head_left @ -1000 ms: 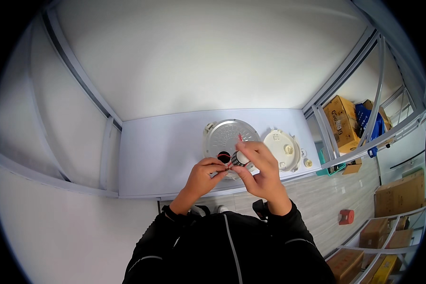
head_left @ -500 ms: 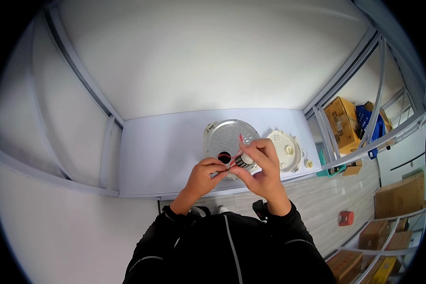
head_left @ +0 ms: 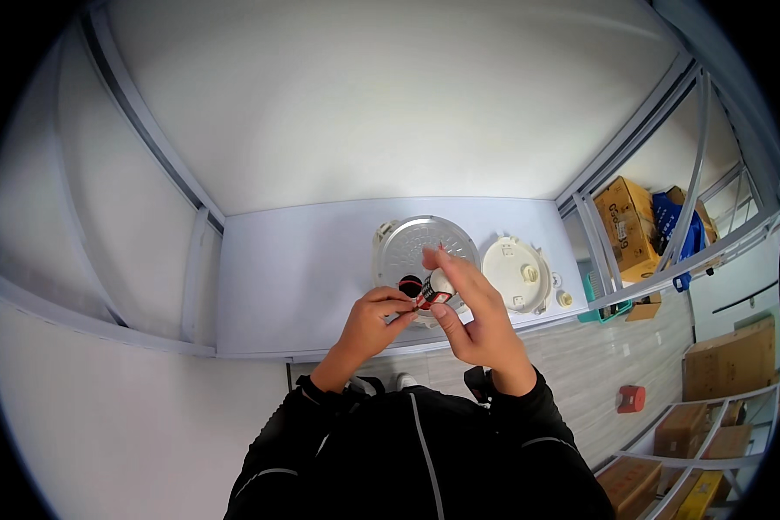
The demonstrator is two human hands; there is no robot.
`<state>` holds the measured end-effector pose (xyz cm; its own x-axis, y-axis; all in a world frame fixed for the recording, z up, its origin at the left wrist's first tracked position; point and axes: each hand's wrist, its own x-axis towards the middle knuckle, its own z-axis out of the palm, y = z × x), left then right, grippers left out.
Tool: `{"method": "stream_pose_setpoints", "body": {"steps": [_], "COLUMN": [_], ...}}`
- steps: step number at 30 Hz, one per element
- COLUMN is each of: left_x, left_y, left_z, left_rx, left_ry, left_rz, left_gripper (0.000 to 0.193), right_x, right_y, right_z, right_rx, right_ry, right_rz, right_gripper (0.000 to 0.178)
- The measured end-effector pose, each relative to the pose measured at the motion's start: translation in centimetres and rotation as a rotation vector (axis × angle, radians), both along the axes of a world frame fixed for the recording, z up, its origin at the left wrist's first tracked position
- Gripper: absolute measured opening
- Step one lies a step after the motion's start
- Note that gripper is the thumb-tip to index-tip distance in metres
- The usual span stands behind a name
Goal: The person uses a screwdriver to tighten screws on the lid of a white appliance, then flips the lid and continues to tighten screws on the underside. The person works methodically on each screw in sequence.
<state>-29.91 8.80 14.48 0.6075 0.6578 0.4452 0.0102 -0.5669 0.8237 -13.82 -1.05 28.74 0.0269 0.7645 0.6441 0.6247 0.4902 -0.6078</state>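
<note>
Above the front of the work table, my left hand (head_left: pixel 373 322) pinches what looks like a thin red wire (head_left: pixel 419 302) between thumb and fingertips. My right hand (head_left: pixel 483 319) holds a small cylinder (head_left: pixel 437 287) with a white end and a black, white and red printed side. Its thumb lies along the near side and its fingers reach over the far side. Close by the left fingertips is a dark round piece (head_left: pixel 410 285) with a red strand across it. Behind both hands lies a round silver metal disc (head_left: pixel 416 245) in a pale housing, partly covered by them.
A round cream cover (head_left: pixel 504 276) lies to the right of the disc, with a small cream part (head_left: pixel 565 298) beside it. The white table (head_left: pixel 290 277) runs along a wall. Off its right end are a green basket (head_left: pixel 611 310), cardboard boxes (head_left: pixel 624 227) and a red stool (head_left: pixel 631 399).
My right hand has opened its fingers wider and turned over the cylinder, which has tilted and shows another part of its printed side. My left hand has stayed in place.
</note>
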Motion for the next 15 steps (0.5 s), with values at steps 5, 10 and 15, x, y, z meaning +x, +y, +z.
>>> {"method": "stream_pose_setpoints", "body": {"steps": [5,10,15], "left_x": [0.0,0.0,0.2], "left_y": [0.2,0.1,0.3], "left_z": [0.2,0.2,0.2], "left_rx": [0.048,-0.017,0.007], "left_ry": [-0.017,0.007,-0.001], "left_rz": [-0.015,-0.024,-0.028], "left_gripper": [0.017,0.017,0.015], "right_x": [0.9,0.3,1.1], "right_y": [-0.8,0.2,-0.5], "right_z": [-1.3,-0.3,-1.7], "right_rx": [-0.015,0.071,0.057], "right_ry": [-0.056,-0.008,-0.050], "right_rz": [-0.040,0.034,-0.034], "right_gripper": [0.055,0.054,0.063]}}
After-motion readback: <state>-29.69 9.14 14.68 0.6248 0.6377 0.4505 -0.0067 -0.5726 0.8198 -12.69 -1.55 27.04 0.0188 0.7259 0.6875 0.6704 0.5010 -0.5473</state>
